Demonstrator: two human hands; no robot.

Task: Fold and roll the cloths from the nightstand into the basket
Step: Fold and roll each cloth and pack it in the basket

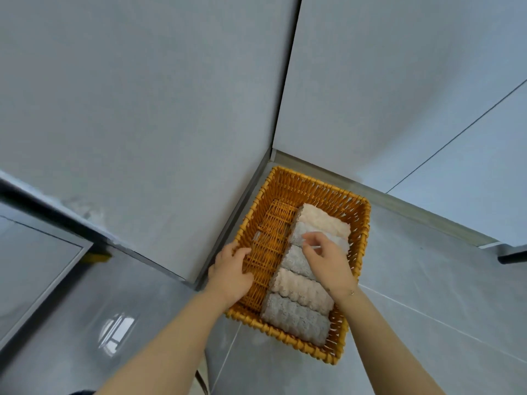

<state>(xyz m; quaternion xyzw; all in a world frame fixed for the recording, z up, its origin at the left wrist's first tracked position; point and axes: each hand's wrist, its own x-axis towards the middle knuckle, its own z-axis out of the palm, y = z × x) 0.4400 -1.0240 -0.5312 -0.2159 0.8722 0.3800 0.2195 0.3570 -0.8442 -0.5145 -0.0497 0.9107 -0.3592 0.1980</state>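
An orange wicker basket (353, 252) sits on the floor in the corner of two walls. Along its right side lies a row of several rolled cloths, alternating grey and beige: a grey roll (296, 319) nearest me, a beige roll (299, 289) behind it, a pale beige roll (322, 219) at the far end. My left hand (231, 272) grips the basket's left rim, fingers curled over the edge. My right hand (328, 260) hovers over the middle rolls, fingertips touching a grey roll (299, 233). The left half of the basket holds no cloth.
Grey tiled floor (427, 323) spreads to the right and toward me. Grey walls (142, 109) meet just behind the basket. A dark-framed panel (37, 266) stands at the left. A dark object (513, 256) shows at the right edge.
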